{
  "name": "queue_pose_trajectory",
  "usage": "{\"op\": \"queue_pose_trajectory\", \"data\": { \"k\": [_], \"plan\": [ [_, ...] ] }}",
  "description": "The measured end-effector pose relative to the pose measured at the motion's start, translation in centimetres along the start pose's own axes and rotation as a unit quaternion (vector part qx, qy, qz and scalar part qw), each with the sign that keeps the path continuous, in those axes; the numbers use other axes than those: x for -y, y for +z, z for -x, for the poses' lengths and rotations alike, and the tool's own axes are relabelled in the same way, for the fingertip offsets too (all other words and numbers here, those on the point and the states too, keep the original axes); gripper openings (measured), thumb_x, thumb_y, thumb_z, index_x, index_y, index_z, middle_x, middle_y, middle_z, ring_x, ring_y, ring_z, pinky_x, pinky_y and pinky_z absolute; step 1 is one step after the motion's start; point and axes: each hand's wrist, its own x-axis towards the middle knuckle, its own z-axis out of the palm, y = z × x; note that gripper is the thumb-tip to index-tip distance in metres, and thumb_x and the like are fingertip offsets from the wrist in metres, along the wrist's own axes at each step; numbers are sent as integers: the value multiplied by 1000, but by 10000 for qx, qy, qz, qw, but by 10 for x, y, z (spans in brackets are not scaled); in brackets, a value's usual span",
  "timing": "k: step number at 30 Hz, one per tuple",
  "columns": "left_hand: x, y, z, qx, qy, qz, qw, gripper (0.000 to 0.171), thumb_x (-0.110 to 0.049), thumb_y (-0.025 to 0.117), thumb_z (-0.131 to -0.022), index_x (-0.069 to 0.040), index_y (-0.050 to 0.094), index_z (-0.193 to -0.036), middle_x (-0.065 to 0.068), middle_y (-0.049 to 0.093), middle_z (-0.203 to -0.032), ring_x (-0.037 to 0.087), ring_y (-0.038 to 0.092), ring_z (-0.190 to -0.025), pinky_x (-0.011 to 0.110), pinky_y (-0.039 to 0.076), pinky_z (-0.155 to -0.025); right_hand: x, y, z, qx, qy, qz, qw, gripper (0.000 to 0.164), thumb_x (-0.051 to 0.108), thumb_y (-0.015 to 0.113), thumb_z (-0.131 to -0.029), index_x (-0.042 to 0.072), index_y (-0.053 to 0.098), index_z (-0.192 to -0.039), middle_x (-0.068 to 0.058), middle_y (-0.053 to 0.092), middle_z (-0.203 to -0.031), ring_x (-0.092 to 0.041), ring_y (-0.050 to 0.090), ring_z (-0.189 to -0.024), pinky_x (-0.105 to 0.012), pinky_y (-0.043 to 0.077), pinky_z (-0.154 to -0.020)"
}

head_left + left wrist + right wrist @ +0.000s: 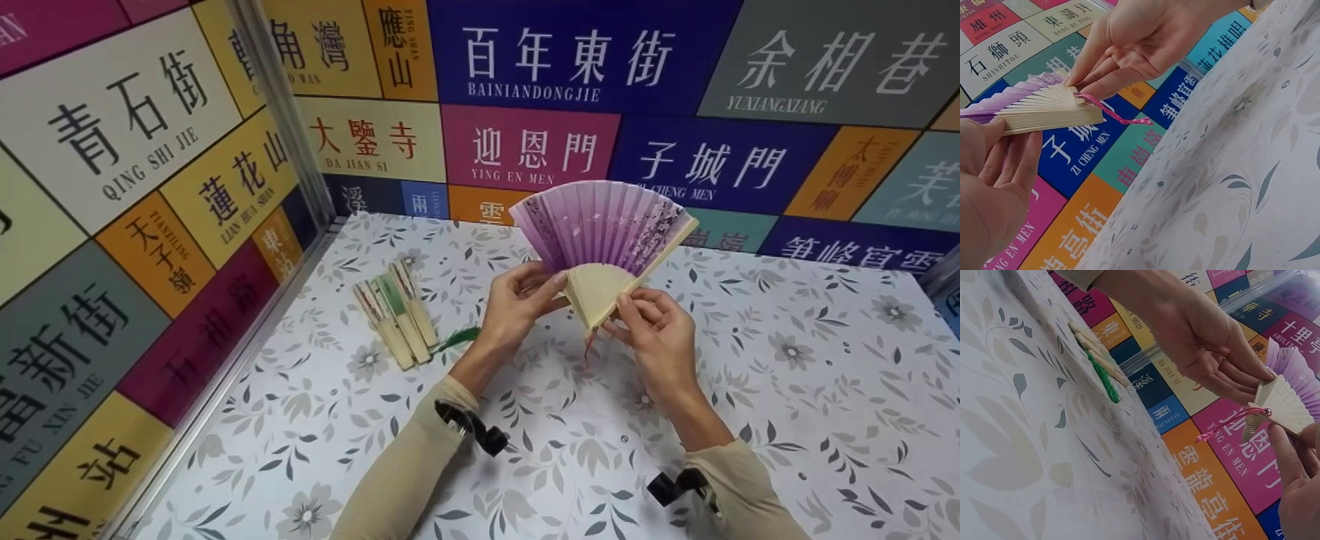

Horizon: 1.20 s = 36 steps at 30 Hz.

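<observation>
A purple folding fan [604, 225] with pale ribs and a flower print is spread partway, held up above the table. My left hand [517, 304] pinches its left edge between thumb and fingers. At the opposite edge, my right hand [660, 337] grips the outer rib near the pivot. A short red-pink tassel [1120, 117] hangs from the pivot, seen in the left wrist view. In that view, the ribs by the left hand are still stacked together while the others fan out toward the right hand.
Several folded fans [397, 315] lie side by side on the left of the table, one with a green tassel [1103, 377]. The table [555, 457] wears a white leaf-patterned cover. Panels with coloured street-name signs [532, 146] stand along its back and left.
</observation>
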Motion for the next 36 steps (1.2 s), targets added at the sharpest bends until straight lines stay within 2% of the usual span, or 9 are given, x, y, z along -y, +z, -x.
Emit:
{"op": "queue_pose_trajectory", "data": {
  "k": [17, 36],
  "plan": [
    [2, 2, -1, -239, 67, 309, 9992, 24, -6, 72, -92, 5, 64, -112, 20, 72, -105, 30, 74, -95, 46, 64, -89, -1, -1, 0, -75, 64, -263, 9996, 39, 17, 69, -95, -7, 51, -120, -16, 71, -104, -23, 71, -97, -40, 62, -89],
    [0, 1, -1, -281, 61, 337, 9990, 28, -12, 74, -92, 3, 66, -113, 20, 72, -109, 31, 73, -100, 46, 63, -92, -1, 1, -1, -233, 122, -517, 9983, 41, 17, 70, -95, -8, 50, -121, -16, 70, -103, -24, 69, -98, -38, 62, -91]
  ]
}}
